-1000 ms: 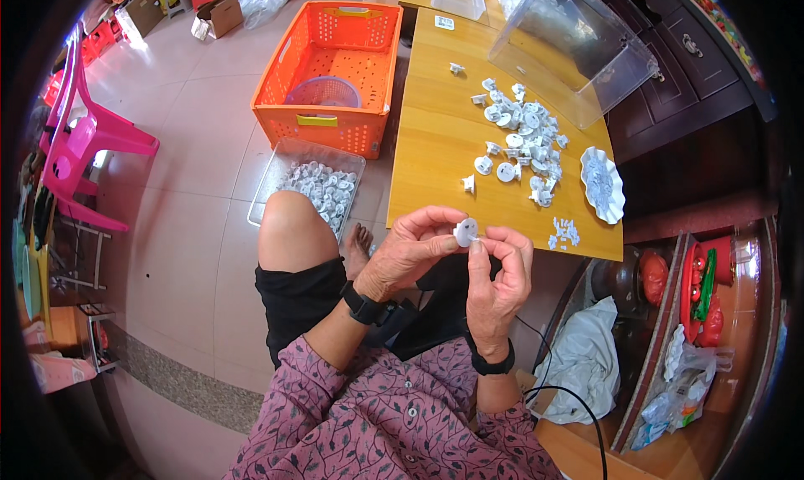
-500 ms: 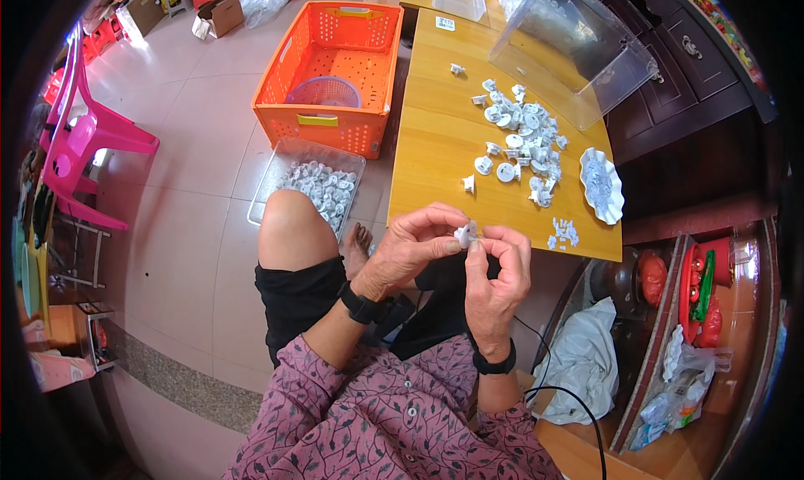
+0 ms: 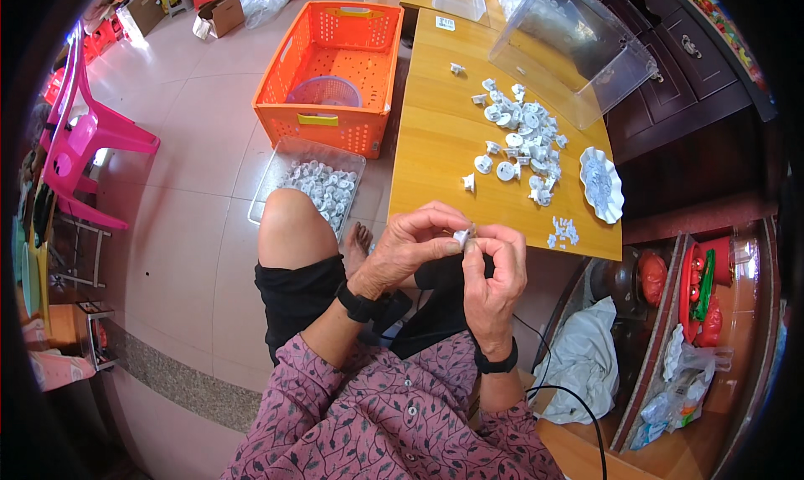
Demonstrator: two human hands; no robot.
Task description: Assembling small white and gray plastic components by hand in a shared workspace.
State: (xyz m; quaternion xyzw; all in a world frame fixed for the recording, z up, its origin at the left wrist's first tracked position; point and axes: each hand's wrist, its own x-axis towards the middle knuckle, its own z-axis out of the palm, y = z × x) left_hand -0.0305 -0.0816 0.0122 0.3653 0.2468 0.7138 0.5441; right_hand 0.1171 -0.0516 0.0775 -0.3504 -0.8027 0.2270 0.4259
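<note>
— Tiled floor (image 3: 184,145) filled the left of the view, with a pink plastic chair (image 3: 96,141) standing on it. What lay to its right?

— An orange crate (image 3: 360,138) with a purple basket (image 3: 325,90) inside; just below, a clear bin (image 3: 261,188) of white parts, partly behind the bent knee (image 3: 295,229).

— Left hand (image 3: 402,250): how were its fingers?

— Thumb and forefinger pinched a small white piece (image 3: 461,236) from its left side.

— Position of the piece, then?

— Between the fingertips of both hands, off the near edge of the yellow table (image 3: 423,178). It lay right of the left tips and left of the right tips; I judged neither hand nearer, since both appeared to touch it.

— Long axis?

— Unreadable. Fingers covered much of the piece; it looked tilted, its round face turned away from the camera.

— Right hand (image 3: 494,270)?

— Thumb and forefinger pressed in on the right edge of the same piece. Whether they also held something smaller was hidden; could not tell.

— Farther right?

— A loose pile of white fittings (image 3: 528,124) lay beyond the hands, well apart. Tiny white bits (image 3: 564,232) lay by the near right corner, closer to the right hand, with a scalloped dish (image 3: 615,197) just beyond them.
</note>
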